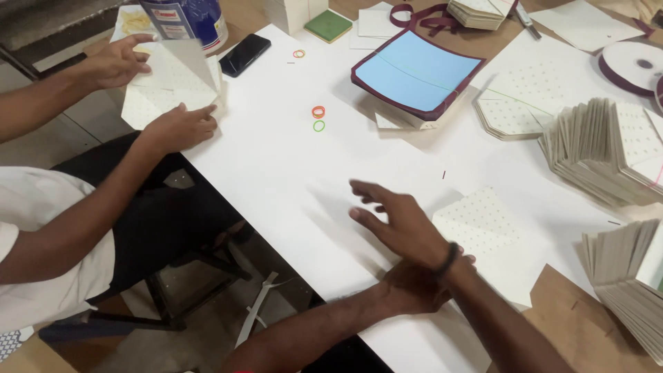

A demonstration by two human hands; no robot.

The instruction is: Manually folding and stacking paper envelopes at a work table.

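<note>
Fingers (366, 197) spread — over white sheet (290, 159)

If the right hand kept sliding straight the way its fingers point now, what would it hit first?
The right hand points up-left across the bare white sheet. Nothing lies close ahead; the first things roughly on that line look like the green rubber band and orange rubber band, though the exact line is uncertain.

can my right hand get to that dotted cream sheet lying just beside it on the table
Probably yes. The right hand hovers open just left of the dotted cream sheet, with only bare white table between them.
</note>
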